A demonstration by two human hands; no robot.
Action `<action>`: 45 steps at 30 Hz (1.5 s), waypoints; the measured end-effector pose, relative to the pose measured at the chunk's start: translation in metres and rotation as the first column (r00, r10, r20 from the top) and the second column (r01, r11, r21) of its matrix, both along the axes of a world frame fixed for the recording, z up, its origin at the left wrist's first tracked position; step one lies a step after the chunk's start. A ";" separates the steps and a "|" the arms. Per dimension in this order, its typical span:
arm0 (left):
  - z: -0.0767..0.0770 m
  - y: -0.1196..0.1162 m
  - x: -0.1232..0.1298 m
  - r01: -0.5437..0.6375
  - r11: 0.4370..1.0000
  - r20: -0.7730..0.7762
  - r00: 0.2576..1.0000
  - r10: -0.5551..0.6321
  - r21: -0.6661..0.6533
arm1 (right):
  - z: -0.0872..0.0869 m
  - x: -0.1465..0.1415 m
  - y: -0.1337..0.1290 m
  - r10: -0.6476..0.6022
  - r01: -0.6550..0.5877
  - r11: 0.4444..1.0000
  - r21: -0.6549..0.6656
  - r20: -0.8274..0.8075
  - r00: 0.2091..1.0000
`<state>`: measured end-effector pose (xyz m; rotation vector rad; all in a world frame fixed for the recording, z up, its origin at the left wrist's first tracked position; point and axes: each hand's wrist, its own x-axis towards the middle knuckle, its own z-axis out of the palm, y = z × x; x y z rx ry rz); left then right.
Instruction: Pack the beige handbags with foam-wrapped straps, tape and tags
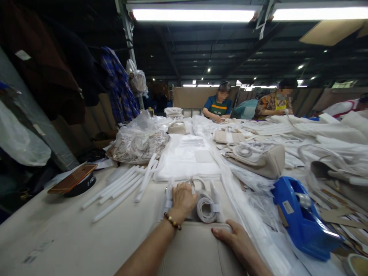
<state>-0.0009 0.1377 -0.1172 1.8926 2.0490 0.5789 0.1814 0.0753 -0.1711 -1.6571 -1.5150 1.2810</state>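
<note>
A beige handbag (198, 249) lies on the table close in front of me, its near panel smooth and bare. At its far side, a coiled strap (206, 209) is wrapped in white and held with a pale band. Beside the coil, my left hand (182, 199), with a beaded bracelet at the wrist, reaches over the bag's wrapped parts. Its fingers are bent and closed, and what sits under them is hidden. My right hand (237, 239) grips the bag's right upper edge, thumb on the panel.
White foam sticks (123, 188) lie to the left, near a phone (73, 179) on a dark round object. White packing sheets (189, 161) are stacked ahead. A blue tape dispenser (304, 218) and another beige handbag (258, 159) stand at right. Two people work across the table.
</note>
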 end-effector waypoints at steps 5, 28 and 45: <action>0.007 0.014 -0.007 -0.038 0.981 0.318 0.943 0.098 -0.190 | -0.010 0.003 0.001 0.031 -0.031 1.000 0.000 -0.033 0.999; 0.017 0.089 -0.013 -0.155 0.947 0.800 0.507 0.322 -0.282 | -0.017 0.007 -0.001 -0.001 0.002 1.000 0.007 -0.100 0.995; -0.043 0.043 0.007 0.360 0.924 -0.327 0.864 -0.383 -0.129 | 0.011 0.004 -0.007 -0.093 0.094 0.991 -0.093 0.016 0.996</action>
